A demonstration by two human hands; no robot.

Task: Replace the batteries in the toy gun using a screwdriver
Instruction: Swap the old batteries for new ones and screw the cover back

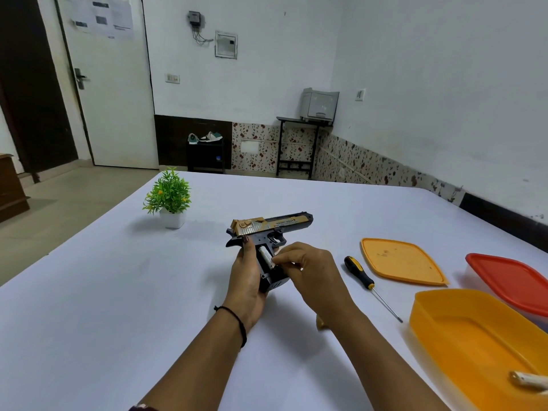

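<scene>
White table point(118, 307), centre: left hand point(246, 277) grips the toy gun point(272, 225) while right hand point(311, 271) pinches a battery point(265, 256) at its grip, screwdriver point(360, 272) at three o'clock; a slipped pinch could seat it crooked.

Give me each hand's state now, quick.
Left hand: grips the toy gun by its handle.
Right hand: pinches the white battery in the handle.

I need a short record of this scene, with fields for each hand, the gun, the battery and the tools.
left hand: holds the toy gun by its grip
right hand: pinches a white battery at the gun's grip
screwdriver: lies on the table, untouched, right of both hands
orange container: open, a whitish cylinder inside
orange lid: flat on the table
</scene>
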